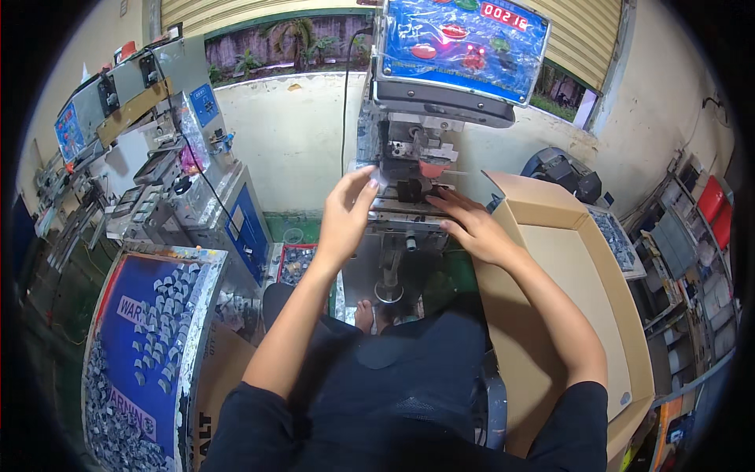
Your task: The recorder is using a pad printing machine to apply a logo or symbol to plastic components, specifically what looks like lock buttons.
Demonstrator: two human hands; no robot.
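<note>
My left hand (348, 211) is raised at the left of the machine's work area, its fingertips pinched round something small and pale that I cannot make out. My right hand (472, 230) has its fingers stretched and apart, the tips touching near a black fixture (410, 191) on the machine's metal bed. Above the fixture hangs a pink pad (433, 168) under a metal head (421, 147). A blue control panel (460, 43) with buttons and a red display tops the machine.
An open cardboard box (566, 307) is at my right. At my left stand another grey machine (244, 228) and a blue board (145, 338) carrying many small grey pieces. A red-rimmed tray of parts (295, 263) lies behind my left forearm.
</note>
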